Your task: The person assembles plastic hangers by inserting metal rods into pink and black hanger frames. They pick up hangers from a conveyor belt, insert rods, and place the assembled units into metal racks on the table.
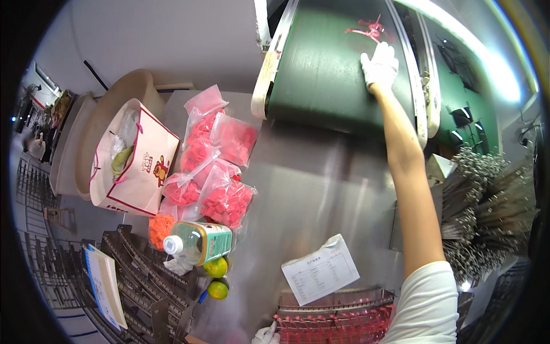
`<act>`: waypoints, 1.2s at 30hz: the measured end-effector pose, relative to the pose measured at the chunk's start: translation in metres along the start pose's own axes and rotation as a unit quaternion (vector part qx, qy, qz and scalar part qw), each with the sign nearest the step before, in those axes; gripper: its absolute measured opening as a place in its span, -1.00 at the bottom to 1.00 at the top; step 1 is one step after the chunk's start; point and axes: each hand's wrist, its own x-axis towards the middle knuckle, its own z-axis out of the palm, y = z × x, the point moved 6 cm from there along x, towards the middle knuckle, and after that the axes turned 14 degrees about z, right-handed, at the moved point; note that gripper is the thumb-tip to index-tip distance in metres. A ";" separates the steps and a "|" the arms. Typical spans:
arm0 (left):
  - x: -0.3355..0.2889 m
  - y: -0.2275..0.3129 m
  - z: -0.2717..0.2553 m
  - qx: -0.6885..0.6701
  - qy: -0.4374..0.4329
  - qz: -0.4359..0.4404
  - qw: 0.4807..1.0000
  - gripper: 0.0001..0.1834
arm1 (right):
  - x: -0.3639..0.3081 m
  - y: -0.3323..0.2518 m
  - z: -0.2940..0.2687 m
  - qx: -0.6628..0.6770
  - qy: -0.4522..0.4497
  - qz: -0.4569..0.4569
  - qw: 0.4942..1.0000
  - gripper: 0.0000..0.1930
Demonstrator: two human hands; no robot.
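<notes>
My right hand (381,65), in a white glove, reaches far out over a dark green conveyor belt (326,69). Its fingers are apart and hold nothing I can see. Just beyond the fingertips lie thin, branching red plastic pieces (373,30). At the lower edge, my left hand (266,335), also gloved in white, is partly cut off. Its fingers close at the left end of a metal rack (338,301). Rows of thin red pieces (332,328) line this rack. A printed paper sheet (321,270) lies on the metal table just past it.
Bags of red pieces (226,200) cover the table's left, near a bottle (209,243) and two green fruits (217,289). A paper bag (140,163) stands farther left. Dark metal racks (137,281) fill the lower left; bundled metal rods (481,212) stand at right.
</notes>
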 end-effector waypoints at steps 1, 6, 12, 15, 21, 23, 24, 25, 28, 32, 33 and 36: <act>-0.010 -0.028 0.012 -0.100 0.017 0.016 0.995 -0.51 | 0.000 -0.002 -0.019 0.051 -0.011 0.004 0.999 -0.45; 0.004 -0.024 0.004 0.072 0.034 0.114 0.990 -0.56 | -0.026 0.012 -0.157 0.277 0.115 0.125 0.946 -0.85; 0.013 0.021 -0.030 0.069 0.032 0.060 0.995 -0.58 | -0.066 0.042 -0.333 0.574 -0.139 0.355 0.725 -0.68; 0.017 0.073 -0.062 -0.032 0.153 0.105 0.982 -0.46 | -0.090 0.049 -0.450 0.713 -0.269 0.430 0.485 -0.65; -0.008 0.245 -0.112 -0.076 0.272 0.416 0.864 -0.52 | -0.138 0.104 -0.641 0.709 -0.322 0.457 0.429 -0.68; -0.029 0.273 -0.116 -0.064 0.262 0.491 0.828 -0.61 | -0.156 0.118 -0.678 0.707 -0.341 0.465 0.409 -0.68; -0.042 0.286 -0.119 -0.076 0.259 0.521 0.809 -0.66 | -0.161 0.127 -0.696 0.713 -0.340 0.469 0.396 -0.67; -0.051 0.296 -0.122 -0.106 0.249 0.538 0.798 -0.71 | -0.164 0.135 -0.714 0.719 -0.338 0.474 0.380 -0.66; -0.077 0.319 -0.134 -0.136 0.234 0.568 0.777 -0.87 | -0.158 0.151 -0.770 0.716 -0.434 0.378 0.395 -0.59; -0.111 0.347 -0.128 -0.307 0.141 0.563 0.754 -0.94 | -0.137 0.186 -0.792 0.683 -0.471 0.249 0.501 -0.53; -0.131 0.360 -0.128 -0.199 0.186 0.594 0.757 -0.92 | -0.122 0.190 -0.802 0.653 -0.474 0.251 0.535 -0.57; -0.151 0.365 -0.124 -0.253 0.156 0.568 0.767 -0.92 | -0.097 0.197 -0.827 0.632 -0.464 0.255 0.566 -0.67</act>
